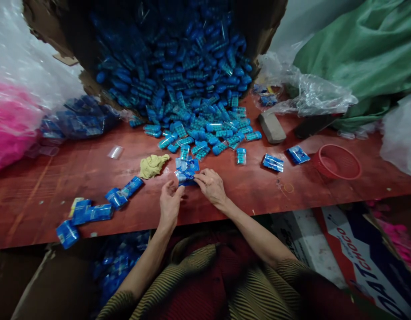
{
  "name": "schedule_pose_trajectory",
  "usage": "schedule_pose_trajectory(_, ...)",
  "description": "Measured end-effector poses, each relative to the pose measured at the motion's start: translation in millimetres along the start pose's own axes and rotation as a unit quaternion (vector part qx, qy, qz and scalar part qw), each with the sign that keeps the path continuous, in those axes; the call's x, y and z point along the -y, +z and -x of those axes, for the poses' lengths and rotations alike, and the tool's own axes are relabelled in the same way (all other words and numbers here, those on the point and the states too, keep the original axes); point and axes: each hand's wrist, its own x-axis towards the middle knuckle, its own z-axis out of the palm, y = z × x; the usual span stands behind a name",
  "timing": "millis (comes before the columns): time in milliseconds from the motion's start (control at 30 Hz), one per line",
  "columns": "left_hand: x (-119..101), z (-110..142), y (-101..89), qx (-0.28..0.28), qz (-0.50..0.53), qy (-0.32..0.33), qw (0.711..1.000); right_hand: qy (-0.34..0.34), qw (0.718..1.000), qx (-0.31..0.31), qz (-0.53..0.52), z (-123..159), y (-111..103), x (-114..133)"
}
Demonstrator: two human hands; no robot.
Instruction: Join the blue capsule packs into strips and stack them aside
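A small pile of blue printed labels or wrappers (187,165) lies on the red table in front of me. My right hand (212,186) has its thumb and forefinger closed on the near right edge of this pile. Just left of it is my left hand (171,202), palm turned inward, fingers curved and apart, with nothing visible in them. A yellow-green lump (153,166), like putty or a crumpled cloth, sits beyond my left hand. Right behind the blue pile, small clear bottles with blue caps and teal beads (200,149) spill across the table.
A big torn carton (272,22) on its side holds many more bottles. Blue bundles (95,212) lie at left, others (273,163) at right near a red basket (338,162). A grey block (272,127) and a green sack (361,53) stand behind. The table (225,209) ends close before me.
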Motion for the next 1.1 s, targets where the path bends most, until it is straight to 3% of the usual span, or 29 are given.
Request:
schedule_pose_trajectory(133,-6.7,-1.7,11.4,0.043,0.083,-0.061,0.994,-0.011,0.994,-0.020,-0.104,2.8,-5.0,7.4)
schedule_pose_trajectory(300,-8.0,-7.2,22.1,0.035,0.140,-0.109,0.983,0.090,0.953,0.008,-0.289,-11.2,-1.8,7.4)
schedule_pose_trajectory(400,-9.1,-5.9,21.6,0.049,0.158,-0.134,0.977,0.123,0.930,0.027,-0.345,-21.5,3.8,4.5)
schedule_pose_trajectory(500,-9.2,-3.0,12.6,0.072,0.172,-0.154,0.970,0.153,0.946,0.026,-0.284,-28.2,9.1,4.6)
schedule_pose_trajectory(600,-8.8,0.8,0.0,0.074,0.172,-0.175,0.967,0.164,0.978,0.062,-0.112,-31.9,10.2,8.9)
schedule_pose_trajectory(733,-11.5,4.4,-4.5,0.060,0.194,-0.180,0.962,0.092,0.984,0.145,0.053,-32.8,3.7,16.5)
schedule_pose_trajectory(833,-13.6,3.1,3.8,0.056,0.226,-0.172,0.957,0.077,0.989,0.103,0.070,-29.3,-4.9,18.0)
schedule_pose_trajectory(900,-13.6,1.2,10.6,0.054,0.246,-0.172,0.952,0.105,0.994,0.026,0.017,-25.1,-9.5,15.6)
schedule_pose_trajectory(967,-12.5,-0.1,16.2,0.057,0.261,-0.168,0.949,0.136,0.984,-0.019,-0.114,-20.2,-11.1,11.4)
schedule_pose_trajectory(1100,-9.7,0.0,23.7,0.057,0.248,-0.130,0.958,0.148,0.900,0.065,-0.406,-12.1,-4.7,1.9)
